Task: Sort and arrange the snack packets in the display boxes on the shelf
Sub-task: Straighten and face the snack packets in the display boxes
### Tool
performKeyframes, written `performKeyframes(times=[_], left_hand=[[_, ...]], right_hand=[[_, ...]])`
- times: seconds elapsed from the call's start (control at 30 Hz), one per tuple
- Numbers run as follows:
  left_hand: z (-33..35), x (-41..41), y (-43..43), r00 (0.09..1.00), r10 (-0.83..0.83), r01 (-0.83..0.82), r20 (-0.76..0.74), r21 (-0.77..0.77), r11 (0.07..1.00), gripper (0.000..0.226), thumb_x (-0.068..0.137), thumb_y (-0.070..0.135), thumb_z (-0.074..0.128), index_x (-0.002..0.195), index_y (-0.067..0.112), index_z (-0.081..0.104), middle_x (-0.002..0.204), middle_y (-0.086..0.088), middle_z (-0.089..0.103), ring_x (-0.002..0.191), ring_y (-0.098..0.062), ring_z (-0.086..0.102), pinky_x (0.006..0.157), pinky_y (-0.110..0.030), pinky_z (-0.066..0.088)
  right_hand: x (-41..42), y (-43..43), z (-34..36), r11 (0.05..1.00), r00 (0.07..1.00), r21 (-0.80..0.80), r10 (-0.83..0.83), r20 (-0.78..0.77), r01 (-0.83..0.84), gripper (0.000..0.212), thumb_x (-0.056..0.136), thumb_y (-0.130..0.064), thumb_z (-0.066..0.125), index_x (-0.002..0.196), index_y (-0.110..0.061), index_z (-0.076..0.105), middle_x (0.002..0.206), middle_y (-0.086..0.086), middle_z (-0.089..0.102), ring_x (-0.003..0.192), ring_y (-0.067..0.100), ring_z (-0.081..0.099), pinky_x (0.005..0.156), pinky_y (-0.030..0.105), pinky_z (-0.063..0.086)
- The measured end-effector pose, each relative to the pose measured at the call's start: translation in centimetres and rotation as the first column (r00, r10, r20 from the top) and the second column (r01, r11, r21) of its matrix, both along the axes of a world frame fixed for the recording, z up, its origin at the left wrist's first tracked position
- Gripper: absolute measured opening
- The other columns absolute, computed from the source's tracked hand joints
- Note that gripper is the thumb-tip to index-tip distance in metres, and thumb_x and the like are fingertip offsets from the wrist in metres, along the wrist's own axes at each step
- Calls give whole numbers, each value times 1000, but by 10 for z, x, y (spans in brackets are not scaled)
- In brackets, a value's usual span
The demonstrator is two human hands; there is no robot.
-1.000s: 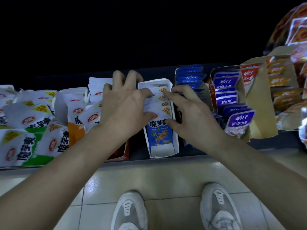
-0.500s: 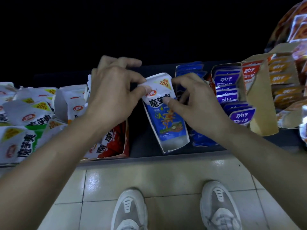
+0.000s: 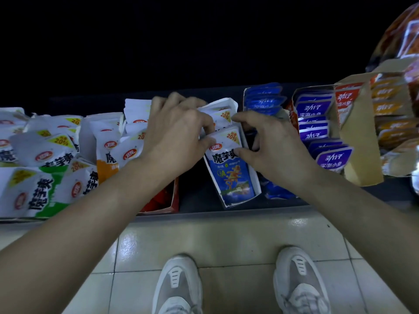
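Dark shelf [image 3: 195,193] above a tiled floor [image 3: 226,241] — both hands meet at the white display box [image 3: 255,177].
The front blue konjac packet [image 3: 233,175] stands tilted in that box, its lower end toward the shelf edge and its white top between the two grips. The left hand [image 3: 179,137] pinches the packet's upper left corner, thumb on its face, fingers curled over the packets stacked behind. The right hand [image 3: 269,146] clamps the upper right edge — thumb pressed on the printed face, index finger hooked over the top of the stack. Just left sits a red box [image 3: 163,203], to the right a box of purple packets [image 3: 317,109]; green-and-white packets [image 3: 38,193] lie far left.
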State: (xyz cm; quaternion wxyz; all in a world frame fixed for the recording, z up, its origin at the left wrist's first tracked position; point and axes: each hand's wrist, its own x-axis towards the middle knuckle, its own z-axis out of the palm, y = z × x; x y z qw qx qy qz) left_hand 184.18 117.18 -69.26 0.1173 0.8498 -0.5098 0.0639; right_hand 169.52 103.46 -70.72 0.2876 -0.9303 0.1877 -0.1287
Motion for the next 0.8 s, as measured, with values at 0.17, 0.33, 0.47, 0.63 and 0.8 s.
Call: performKeyframes(times=[0.17,0.33,0.47,0.63,0.8], left_hand=[[-2,8,-6,999,7,-4,44,-69,998,11,82,31,79,83,21,75,109,2,74,91,-30,65,84,-39,29],[-6,3,-4,999,8,-3,43,-119,993,27,76,24,84,98,17,70,99,-2,73,79,-32,67,71,-34,36],[-5,1,-1,999,-4,0,-32,-146,989,48,75,28,84,119,22,63,108,0,70,89,-30,67,67,-32,39],[-11,3,4,996,15,-32,-85,-205,978,51,74,25,87,121,16,69,128,-3,67,105,-28,68,78,-32,45],[-11,2,4,993,42,-62,-107,-189,980,49,75,29,88,118,12,72,123,-3,69,101,-27,69,78,-36,52]], right_hand=[[1,-1,-1,1000,1000,18,18,-3,-18,57,84,-24,77,137,-25,56,95,-11,69,66,-8,53,70,16,50],[2,2,-1,999,1000,-43,14,-21,-15,70,83,-25,78,145,-25,46,102,-4,68,73,4,53,79,36,54],[2,6,-2,997,997,-60,33,-72,-37,81,84,-29,77,152,-26,34,116,4,63,96,22,62,81,44,55],[2,7,-4,997,997,-65,39,-68,-44,85,83,-30,77,154,-26,30,124,4,62,103,23,64,81,45,57],[3,7,-2,997,998,-56,44,-47,-47,91,82,-29,79,155,-28,25,115,1,64,95,18,64,75,41,58]])
